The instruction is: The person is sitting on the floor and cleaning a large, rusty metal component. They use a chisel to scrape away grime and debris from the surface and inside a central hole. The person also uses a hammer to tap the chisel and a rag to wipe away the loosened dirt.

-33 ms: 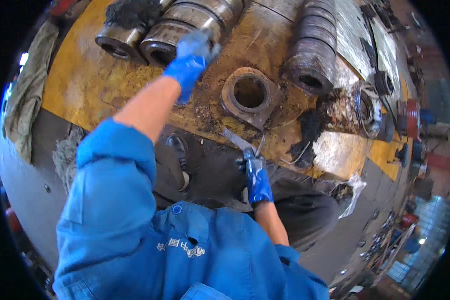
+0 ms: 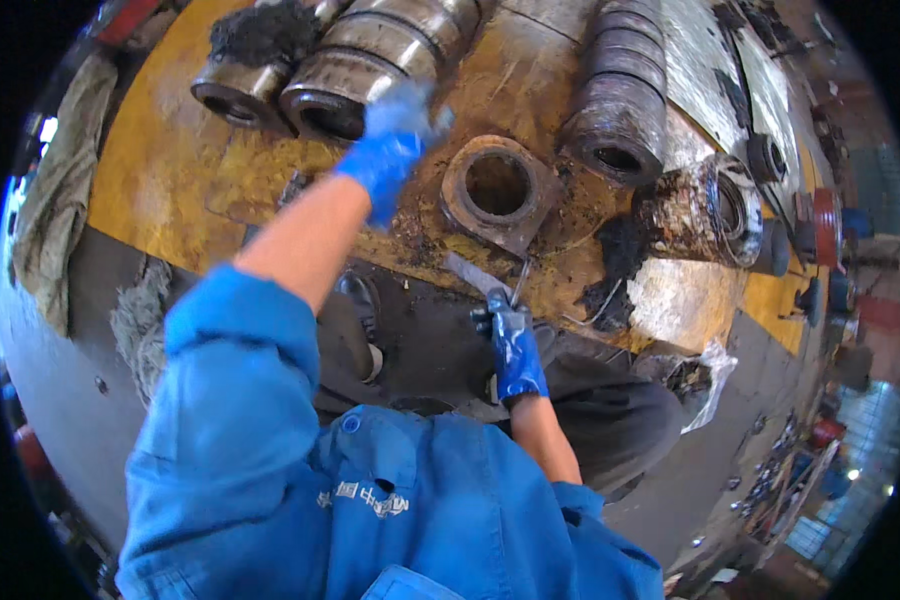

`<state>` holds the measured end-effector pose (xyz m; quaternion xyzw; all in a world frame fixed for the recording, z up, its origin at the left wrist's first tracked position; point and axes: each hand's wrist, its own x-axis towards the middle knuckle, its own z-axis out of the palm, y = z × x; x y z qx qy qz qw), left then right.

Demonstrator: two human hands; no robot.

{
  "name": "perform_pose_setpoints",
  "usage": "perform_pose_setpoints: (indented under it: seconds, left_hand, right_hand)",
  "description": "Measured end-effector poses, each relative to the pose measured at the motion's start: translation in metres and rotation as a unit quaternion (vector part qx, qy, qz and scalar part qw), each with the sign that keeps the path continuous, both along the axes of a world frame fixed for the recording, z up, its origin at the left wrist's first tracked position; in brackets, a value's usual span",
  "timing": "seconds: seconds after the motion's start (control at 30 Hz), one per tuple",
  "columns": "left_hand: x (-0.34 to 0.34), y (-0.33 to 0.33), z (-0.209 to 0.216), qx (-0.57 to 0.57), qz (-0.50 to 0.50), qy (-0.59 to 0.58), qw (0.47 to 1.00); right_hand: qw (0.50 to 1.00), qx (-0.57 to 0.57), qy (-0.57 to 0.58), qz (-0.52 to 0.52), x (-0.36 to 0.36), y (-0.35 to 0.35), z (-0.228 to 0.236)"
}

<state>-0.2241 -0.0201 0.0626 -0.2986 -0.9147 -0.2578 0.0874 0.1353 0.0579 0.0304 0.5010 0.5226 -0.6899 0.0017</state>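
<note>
My left hand [image 2: 395, 150], in a blue glove, is over the yellow bench, beside the open end of a large steel cylinder [image 2: 350, 85]. Motion smears its fingers, so their grip cannot be made out. At the bench's near edge my right hand [image 2: 517, 350], also gloved in blue, is closed around a flat metal strip [image 2: 475, 272] that points up and left. A thin metal rod [image 2: 520, 280] sticks up from the same hand. Between and beyond my hands lies a dirty flanged metal ring [image 2: 455, 190], its round bore facing up.
Ribbed dark cylinders [image 2: 615, 110] lie to the right of the ring. Beside them sit a grimy metal housing [image 2: 685, 215] and a black greasy clump [image 2: 620, 255]. A dark rag [image 2: 263, 35] rests on a cylinder at far left; cloth [image 2: 60, 200] hangs over the bench's left end.
My left hand has shifted slightly right and a little down. My right hand stays near the same spot with the strip and rod.
</note>
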Motion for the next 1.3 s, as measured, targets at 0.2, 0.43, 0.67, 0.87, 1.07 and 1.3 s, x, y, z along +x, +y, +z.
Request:
perform_pose_setpoints:
  seconds: [0.2, 0.43, 0.67, 0.87, 1.07, 1.3]
  left_hand:
    - [0.223, 0.018, -0.047, 0.269, 0.009, -0.31, 0.912]
    - [0.289, 0.014, -0.142, 0.348, -0.102, -0.506, 0.782]
    - [0.281, -0.005, -0.156, 0.449, -0.048, -0.613, 0.648]
    - [0.307, 0.013, -0.122, 0.414, 0.053, -0.605, 0.678]
    - [0.312, 0.006, -0.156, 0.404, 0.2, -0.61, 0.652]
    - [0.293, 0.015, -0.163, 0.399, 0.169, -0.752, 0.496]
  right_hand:
    - [0.97, 0.023, 0.243, -0.018, -0.008, 0.013, -0.041]
    - [0.869, -0.276, 0.371, -0.177, -0.003, 0.025, -0.119]
    - [0.854, 0.447, -0.011, 0.267, 0.003, -0.01, -0.05]
    - [0.827, 0.419, -0.127, 0.353, 0.004, 0.023, -0.064]
    - [0.822, 0.342, -0.159, 0.426, -0.01, 0.016, -0.044]
    - [0.792, 0.334, -0.189, 0.474, -0.032, 0.033, -0.064]
